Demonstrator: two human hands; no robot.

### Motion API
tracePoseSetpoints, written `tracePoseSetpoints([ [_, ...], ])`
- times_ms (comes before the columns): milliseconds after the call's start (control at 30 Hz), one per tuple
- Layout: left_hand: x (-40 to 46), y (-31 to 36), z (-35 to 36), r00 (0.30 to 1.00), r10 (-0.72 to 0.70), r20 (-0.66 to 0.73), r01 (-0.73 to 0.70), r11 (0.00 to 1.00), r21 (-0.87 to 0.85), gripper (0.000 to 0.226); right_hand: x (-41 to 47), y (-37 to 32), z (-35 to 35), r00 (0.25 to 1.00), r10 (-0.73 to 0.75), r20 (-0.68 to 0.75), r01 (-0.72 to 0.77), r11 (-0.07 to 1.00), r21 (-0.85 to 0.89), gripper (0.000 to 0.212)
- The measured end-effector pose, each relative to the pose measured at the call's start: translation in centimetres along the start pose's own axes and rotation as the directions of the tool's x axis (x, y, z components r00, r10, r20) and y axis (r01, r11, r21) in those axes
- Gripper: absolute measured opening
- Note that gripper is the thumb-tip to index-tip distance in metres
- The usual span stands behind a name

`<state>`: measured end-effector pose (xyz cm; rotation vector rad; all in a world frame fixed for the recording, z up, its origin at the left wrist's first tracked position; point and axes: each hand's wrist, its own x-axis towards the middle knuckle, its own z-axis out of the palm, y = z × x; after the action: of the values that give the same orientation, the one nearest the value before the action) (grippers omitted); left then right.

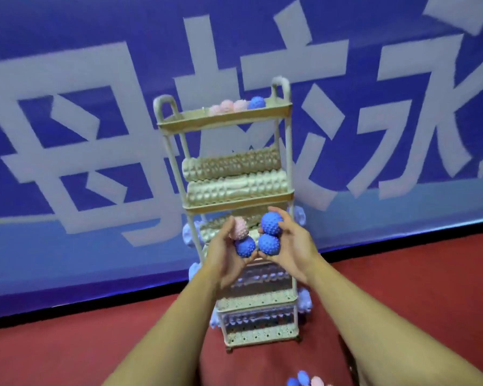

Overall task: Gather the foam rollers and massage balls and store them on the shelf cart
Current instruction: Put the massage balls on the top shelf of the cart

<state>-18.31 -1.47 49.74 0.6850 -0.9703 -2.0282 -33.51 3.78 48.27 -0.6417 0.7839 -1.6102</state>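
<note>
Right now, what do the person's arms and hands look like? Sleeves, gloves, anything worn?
Both forearms are bare as far as the frame shows: no sleeves in view. The left hand and right hand wear no gloves. No watch, ring or wristband shows, though the picture is somewhat blurred.

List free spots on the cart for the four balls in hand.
Top tray: bare left part, between left handle and pink balls. Crowded: right end by blue ball; second tier filled by two foam rollers. Lower tiers look full too.
</note>
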Motion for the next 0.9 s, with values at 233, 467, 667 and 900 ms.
tracePoseSetpoints([
  [233, -0.6, 12.7, 7.1, 0.901, 0.426, 0.086, -0.425, 0.825, 0.372, 0.019, 1.9, -11.2, 10.8, 0.944, -0.264, 0.199, 0.329, 0.815, -0.477, 0.017],
  [467, 3.5, 22.4, 9.4, 0.702, 0.691, 0.172, -0.43, 0.219, 0.876, 0.046, 6.9, -20.3, 14.8, 0.854, -0.411, 0.318, 0.34, -0.021, -0.94, 0.046],
  [667, 10.4, 26.6, 9.1, 0.731, 0.6, 0.325, -0.077, -0.402, 0.913, 0.051, 12.7, -24.2, 16.6, 0.882, -0.341, 0.326, 0.226, -0.3, -0.927, 0.052],
  [900, 15.5, 28.5, 6.4, 0.859, 0.487, 0.155, 0.034, -0.356, 0.934, 0.055, 19.9, -22.2, 16.2, 0.938, -0.161, 0.308, 0.217, -0.419, -0.881, 0.058],
])
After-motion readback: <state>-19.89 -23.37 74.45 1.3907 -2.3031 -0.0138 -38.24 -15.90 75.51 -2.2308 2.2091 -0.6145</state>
